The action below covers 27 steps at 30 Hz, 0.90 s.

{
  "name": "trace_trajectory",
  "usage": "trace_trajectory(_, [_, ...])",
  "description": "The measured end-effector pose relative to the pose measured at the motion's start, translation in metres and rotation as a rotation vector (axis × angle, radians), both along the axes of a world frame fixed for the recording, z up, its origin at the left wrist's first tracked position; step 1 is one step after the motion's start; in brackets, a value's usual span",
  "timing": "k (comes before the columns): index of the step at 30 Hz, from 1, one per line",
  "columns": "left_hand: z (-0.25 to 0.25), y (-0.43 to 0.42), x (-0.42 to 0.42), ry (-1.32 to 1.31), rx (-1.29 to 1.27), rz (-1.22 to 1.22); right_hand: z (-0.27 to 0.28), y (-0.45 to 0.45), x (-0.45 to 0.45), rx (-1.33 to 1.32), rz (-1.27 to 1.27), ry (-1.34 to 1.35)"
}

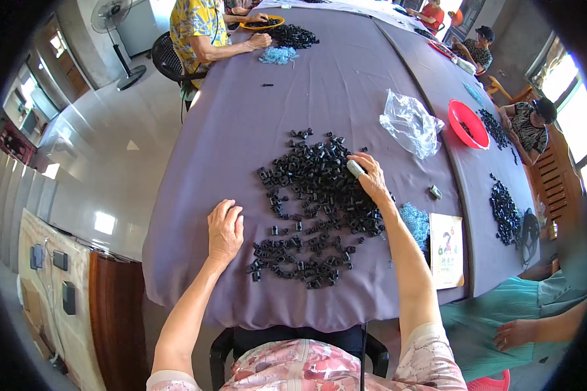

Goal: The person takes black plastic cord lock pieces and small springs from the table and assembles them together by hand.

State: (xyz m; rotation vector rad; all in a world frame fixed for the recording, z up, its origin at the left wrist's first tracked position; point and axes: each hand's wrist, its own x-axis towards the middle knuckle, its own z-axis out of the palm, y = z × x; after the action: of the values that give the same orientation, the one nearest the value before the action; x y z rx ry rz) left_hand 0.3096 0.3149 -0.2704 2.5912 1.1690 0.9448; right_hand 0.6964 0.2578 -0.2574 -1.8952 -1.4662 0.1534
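Note:
A large heap of small black plastic pieces (319, 169) lies on the cloth in front of me, with a looser group of the same black pieces (300, 260) nearer the table's edge. My right hand (370, 179) rests at the heap's right side, fingers extended over the pieces; one digit wears a grey wrap. Whether a piece is under its fingertips is hidden. To the left of the pieces, my left hand (225, 231) lies on the cloth with loosely bent fingers, the thumb apart, and nothing visible in it.
Blue mesh (414, 225) and a booklet (447, 251) lie right of my forearm. Beyond are a clear plastic bag (411, 124) and a red basin (468, 124). Several people sit around the purple-grey tablecloth (241, 143); a person's hand (515, 333) shows at lower right.

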Motion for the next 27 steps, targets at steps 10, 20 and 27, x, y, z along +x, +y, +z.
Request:
trace_trajectory(10, [0.000,-0.001,-0.001,-0.001,-0.010,0.003,0.022,-0.037,-0.073,0.048,0.325,0.044])
trace_trajectory(20, [0.006,-0.002,0.000,-0.010,-0.045,0.001,0.050,-0.002,-0.051,0.200,0.326,0.103])
trace_trajectory(27, [0.007,0.000,0.000,-0.002,-0.082,0.001,-0.004,0.061,0.039,0.080,-0.062,0.028])
